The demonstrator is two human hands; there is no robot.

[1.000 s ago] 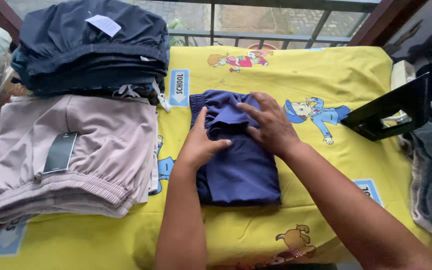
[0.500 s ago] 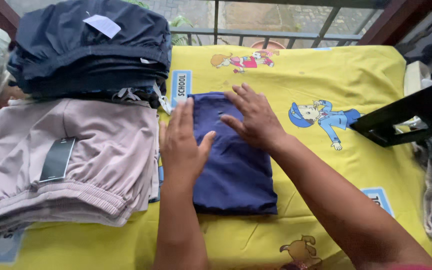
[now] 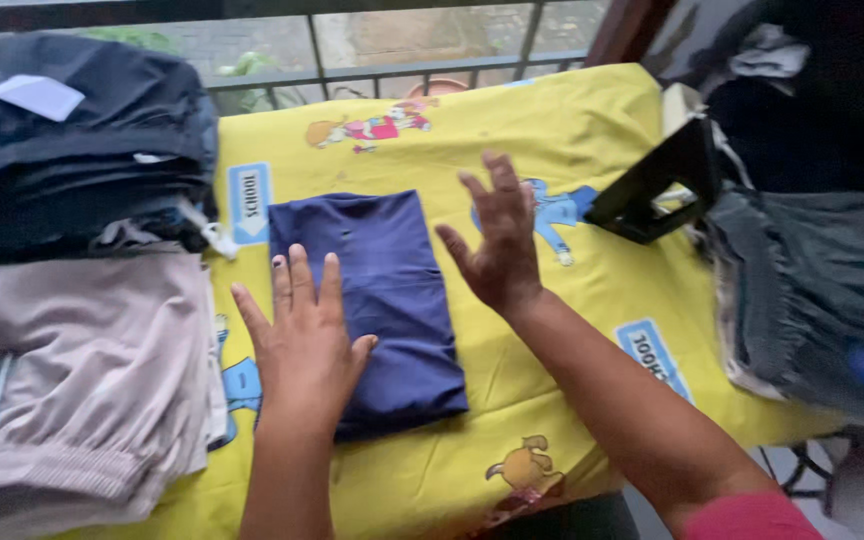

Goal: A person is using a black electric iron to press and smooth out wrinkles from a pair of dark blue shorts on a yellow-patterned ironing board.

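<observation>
Single head view, steeply down, close

The surface (image 3: 572, 130) under the yellow cloth is hemmed in on two sides. The left edge is blocked by a dark clothes pile (image 3: 72, 170) and, nearer, a pale clothes pile (image 3: 82, 370) — both just beside the folded blue garment (image 3: 382, 290). A black iron (image 3: 657, 185) and a grey heap (image 3: 812, 300) close off the right. Open cloth lies between garment and iron, and along the far edge — passable. A railing (image 3: 422, 70) bounds the far side.
</observation>
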